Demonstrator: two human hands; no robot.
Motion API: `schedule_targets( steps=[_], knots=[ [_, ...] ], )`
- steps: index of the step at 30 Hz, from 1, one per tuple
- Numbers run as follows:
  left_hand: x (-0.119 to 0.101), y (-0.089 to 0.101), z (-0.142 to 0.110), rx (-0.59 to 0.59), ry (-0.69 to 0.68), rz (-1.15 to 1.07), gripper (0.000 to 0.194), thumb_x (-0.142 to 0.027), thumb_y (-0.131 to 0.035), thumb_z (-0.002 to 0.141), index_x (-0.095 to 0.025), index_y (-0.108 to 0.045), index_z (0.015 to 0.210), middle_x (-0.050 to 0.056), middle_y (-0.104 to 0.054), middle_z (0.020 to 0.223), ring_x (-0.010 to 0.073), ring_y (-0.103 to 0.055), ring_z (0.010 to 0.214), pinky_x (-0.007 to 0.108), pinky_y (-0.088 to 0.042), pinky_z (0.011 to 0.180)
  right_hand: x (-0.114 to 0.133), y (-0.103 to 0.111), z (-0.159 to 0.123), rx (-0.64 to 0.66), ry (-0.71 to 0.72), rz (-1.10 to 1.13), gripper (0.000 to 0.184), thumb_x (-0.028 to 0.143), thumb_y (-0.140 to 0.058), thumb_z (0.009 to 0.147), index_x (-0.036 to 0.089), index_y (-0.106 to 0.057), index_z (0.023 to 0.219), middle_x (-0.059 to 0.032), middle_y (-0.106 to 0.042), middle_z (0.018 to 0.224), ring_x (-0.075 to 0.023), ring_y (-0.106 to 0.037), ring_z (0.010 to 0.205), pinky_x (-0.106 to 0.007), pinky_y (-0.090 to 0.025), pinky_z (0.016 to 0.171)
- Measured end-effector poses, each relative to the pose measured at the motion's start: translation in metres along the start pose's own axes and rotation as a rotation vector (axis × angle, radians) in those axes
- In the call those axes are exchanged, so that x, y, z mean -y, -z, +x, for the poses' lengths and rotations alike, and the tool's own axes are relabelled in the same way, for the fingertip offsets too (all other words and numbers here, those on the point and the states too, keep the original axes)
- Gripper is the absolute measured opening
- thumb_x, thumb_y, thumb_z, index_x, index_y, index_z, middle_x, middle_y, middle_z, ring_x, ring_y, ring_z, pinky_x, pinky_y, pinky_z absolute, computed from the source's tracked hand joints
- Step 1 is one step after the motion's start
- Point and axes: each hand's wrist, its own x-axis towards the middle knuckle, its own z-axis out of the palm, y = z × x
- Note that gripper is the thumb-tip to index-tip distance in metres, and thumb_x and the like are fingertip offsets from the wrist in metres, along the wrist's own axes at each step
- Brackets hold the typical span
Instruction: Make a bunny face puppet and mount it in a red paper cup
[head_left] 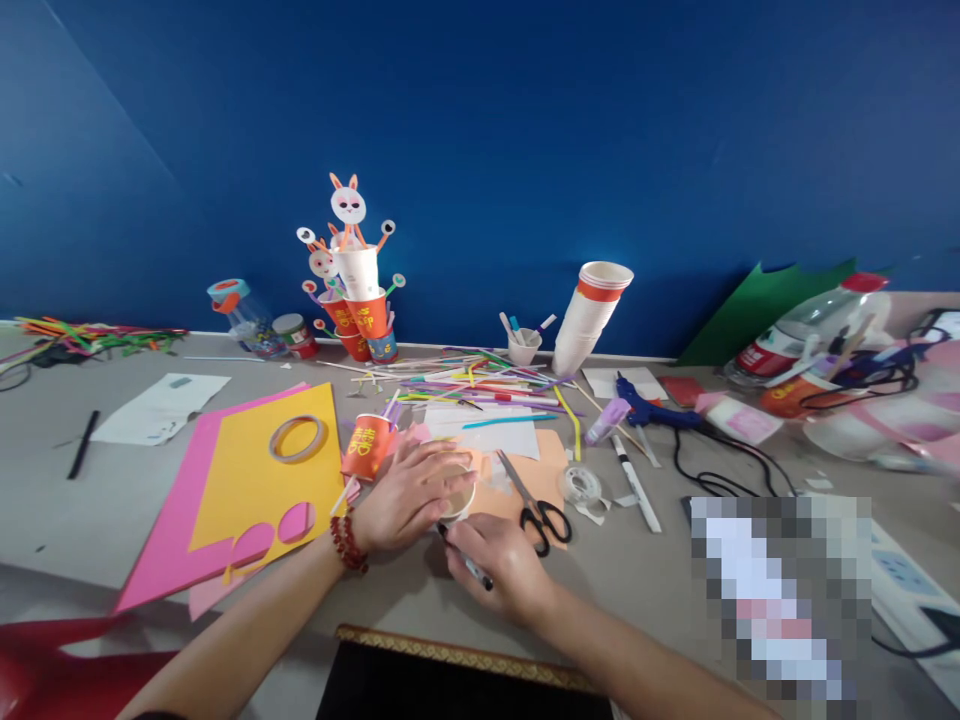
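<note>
My left hand lies flat, fingers spread, pressing down on an upturned paper cup that stands on a peach paper sheet. My right hand is closed around a black pen, its tip at the cup's near rim. A red bead bracelet is on my left wrist. An orange paper cup lies tipped just left of my left hand.
Black-handled scissors lie right of the cup, a tape roll beyond. Yellow paper with a tape ring sits on pink paper at left. Straws, a cup stack, a blue glue gun and cup figures stand behind.
</note>
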Motion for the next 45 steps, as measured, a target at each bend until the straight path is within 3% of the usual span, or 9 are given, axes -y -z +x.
schedule_targets(
  steps=[8,16,22,28,33,41,45],
  knots=[
    [-0.001,0.001,0.000,0.003,0.011,-0.001,0.044,-0.040,-0.031,0.101,-0.030,-0.047,0.141,0.006,-0.050,0.145,0.0299,-0.033,0.139,0.055,-0.018,0.117,0.000,-0.011,0.001,0.070,0.014,-0.194,0.010,0.016,-0.048,0.084,0.021,-0.051,0.076,-0.0008,-0.061,0.066,-0.0167,-0.055,0.059,-0.028,-0.028,0.053],
    [-0.004,0.004,0.002,0.007,0.020,-0.008,0.043,-0.036,-0.034,0.100,-0.028,-0.049,0.139,0.006,-0.050,0.145,0.0301,-0.033,0.140,0.054,-0.016,0.117,0.011,-0.018,0.008,0.144,0.015,-0.377,0.007,0.015,-0.056,0.079,0.020,-0.056,0.084,-0.0025,-0.066,0.071,-0.0180,-0.058,0.059,-0.030,-0.023,0.050],
    [-0.004,0.003,0.001,0.034,0.037,0.002,0.043,-0.036,-0.035,0.099,-0.029,-0.048,0.140,0.005,-0.049,0.146,0.0299,-0.033,0.139,0.054,-0.017,0.116,0.007,-0.003,0.004,0.195,-0.035,-0.161,0.011,0.011,-0.053,0.079,0.021,-0.050,0.075,0.0002,-0.063,0.068,-0.0162,-0.057,0.060,-0.026,-0.027,0.053],
    [-0.004,0.003,0.002,0.026,0.030,-0.002,0.044,-0.039,-0.032,0.100,-0.030,-0.047,0.141,0.005,-0.050,0.145,0.0302,-0.035,0.138,0.054,-0.018,0.116,-0.003,0.007,-0.004,0.090,-0.006,-0.052,0.011,0.013,-0.047,0.086,0.021,-0.049,0.079,-0.0010,-0.063,0.069,-0.0158,-0.057,0.061,-0.026,-0.030,0.055],
    [-0.003,0.003,0.002,0.017,0.014,0.000,0.044,-0.037,-0.034,0.100,-0.029,-0.048,0.141,0.006,-0.050,0.145,0.0300,-0.035,0.138,0.051,-0.018,0.116,-0.012,0.014,-0.008,0.090,-0.064,0.007,0.008,0.017,-0.047,0.090,0.020,-0.052,0.084,-0.0022,-0.063,0.068,-0.0163,-0.058,0.060,-0.025,-0.032,0.055],
    [-0.003,0.004,0.001,0.018,0.018,0.021,0.045,-0.031,-0.036,0.097,-0.029,-0.046,0.141,0.006,-0.049,0.146,0.0297,-0.034,0.138,0.054,-0.016,0.116,-0.026,0.013,-0.012,0.057,-0.308,0.189,0.009,0.020,-0.050,0.086,0.021,-0.053,0.078,0.0008,-0.063,0.062,-0.0146,-0.057,0.056,-0.023,-0.036,0.054],
    [-0.004,0.004,0.001,0.040,0.034,0.027,0.045,-0.029,-0.037,0.097,-0.029,-0.045,0.141,0.005,-0.048,0.147,0.0290,-0.032,0.140,0.055,-0.015,0.116,-0.032,0.013,-0.012,-0.071,-0.435,0.286,0.010,0.021,-0.050,0.088,0.022,-0.052,0.078,0.0015,-0.063,0.066,-0.0141,-0.058,0.057,-0.023,-0.040,0.056]
  ],
)
